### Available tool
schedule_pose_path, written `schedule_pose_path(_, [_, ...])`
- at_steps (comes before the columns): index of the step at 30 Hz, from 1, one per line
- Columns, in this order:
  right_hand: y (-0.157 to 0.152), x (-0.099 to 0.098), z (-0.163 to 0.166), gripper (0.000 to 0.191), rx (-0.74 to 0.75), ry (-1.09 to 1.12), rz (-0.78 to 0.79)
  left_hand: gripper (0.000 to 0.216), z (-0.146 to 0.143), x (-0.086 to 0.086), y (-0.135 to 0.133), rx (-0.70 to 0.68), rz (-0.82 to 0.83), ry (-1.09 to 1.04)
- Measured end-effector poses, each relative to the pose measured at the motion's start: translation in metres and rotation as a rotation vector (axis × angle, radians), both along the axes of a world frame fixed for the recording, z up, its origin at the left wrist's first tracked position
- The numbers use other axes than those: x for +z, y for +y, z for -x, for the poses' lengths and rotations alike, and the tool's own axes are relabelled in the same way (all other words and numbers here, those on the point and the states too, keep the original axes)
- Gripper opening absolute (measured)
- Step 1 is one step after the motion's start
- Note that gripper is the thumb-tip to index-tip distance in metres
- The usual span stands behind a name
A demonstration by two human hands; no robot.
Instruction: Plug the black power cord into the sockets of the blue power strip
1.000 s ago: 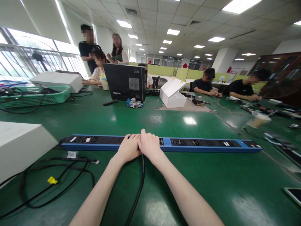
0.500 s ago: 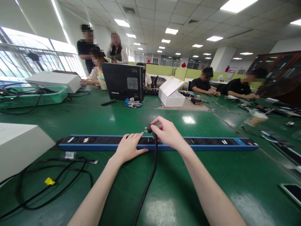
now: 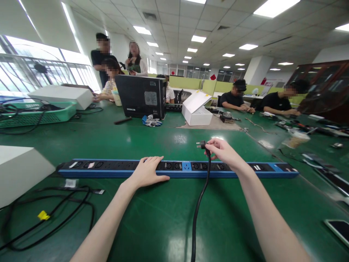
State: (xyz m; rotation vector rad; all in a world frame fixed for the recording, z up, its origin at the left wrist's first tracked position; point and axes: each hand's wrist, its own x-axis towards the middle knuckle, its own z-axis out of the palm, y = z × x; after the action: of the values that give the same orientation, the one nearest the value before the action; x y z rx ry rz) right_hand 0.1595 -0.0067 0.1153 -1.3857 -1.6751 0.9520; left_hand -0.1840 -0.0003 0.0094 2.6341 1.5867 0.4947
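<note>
A long blue and black power strip (image 3: 109, 167) lies across the green table (image 3: 169, 142) in front of me. My left hand (image 3: 147, 171) rests flat on it near the middle, fingers stretched out. My right hand (image 3: 223, 153) is closed on a black plug (image 3: 202, 145), held a little above the strip's right half with the prongs pointing left. The plug's black cable (image 3: 197, 209) hangs down and runs back towards me.
A white box (image 3: 19, 171) and coiled black cables (image 3: 46, 214) lie at the left. Farther back stand a green basket (image 3: 35, 112), a black computer case (image 3: 140, 96) and an open white box (image 3: 196, 109). Several people sit or stand around the table. A phone (image 3: 338, 227) lies at the right.
Both hands were together on the strip. My right hand lifted the plug out and carried it up and to the right, while my left hand stayed flat on the strip.
</note>
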Motion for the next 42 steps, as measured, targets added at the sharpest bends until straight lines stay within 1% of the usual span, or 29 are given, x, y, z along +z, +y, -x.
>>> schedule_pose_path(4, [0.005,-0.008,0.003,0.033,-0.071,-0.137,-0.055,0.079,-0.033,0.001,-0.003,-0.070,-0.072,-0.043])
schedule_pose_path(6, [0.005,-0.009,0.001,0.034,-0.091,-0.187,-0.101,0.074,-0.044,-0.001,-0.005,-0.068,-0.107,-0.027])
schedule_pose_path(8, [0.005,-0.009,0.000,0.033,-0.105,-0.203,-0.130,0.074,-0.050,-0.005,-0.006,-0.049,-0.144,-0.001])
schedule_pose_path(12, [0.003,-0.010,0.002,0.028,-0.103,-0.180,-0.106,0.077,-0.050,-0.012,-0.007,-0.036,-0.204,0.027])
schedule_pose_path(16, [0.003,-0.020,0.013,0.024,-0.070,-0.186,-0.063,0.078,-0.049,-0.014,-0.007,-0.041,-0.233,0.027])
schedule_pose_path(19, [0.002,-0.029,0.027,0.021,0.000,-0.259,-0.036,0.077,-0.049,-0.015,-0.008,-0.041,-0.249,0.019])
schedule_pose_path(21, [0.001,-0.035,0.036,0.019,0.028,-0.354,-0.063,0.076,-0.048,-0.016,-0.008,-0.042,-0.254,0.013])
schedule_pose_path(25, [0.001,-0.047,0.052,0.016,-0.027,-0.593,-0.191,0.075,-0.047,-0.017,-0.008,-0.042,-0.255,0.006])
schedule_pose_path(27, [0.001,-0.052,0.056,0.017,-0.048,-0.662,-0.216,0.075,-0.046,-0.017,-0.008,-0.043,-0.255,0.008])
schedule_pose_path(30, [0.000,-0.056,0.061,0.016,-0.052,-0.696,-0.236,0.076,-0.045,-0.017,-0.008,-0.041,-0.253,0.015])
schedule_pose_path(36, [-0.003,-0.058,0.069,0.014,-0.068,-0.746,-0.265,0.076,-0.043,-0.015,-0.010,-0.040,-0.244,0.011])
schedule_pose_path(42, [-0.007,-0.063,0.084,0.016,-0.108,-0.839,-0.252,0.077,-0.042,-0.016,-0.010,-0.044,-0.226,-0.014])
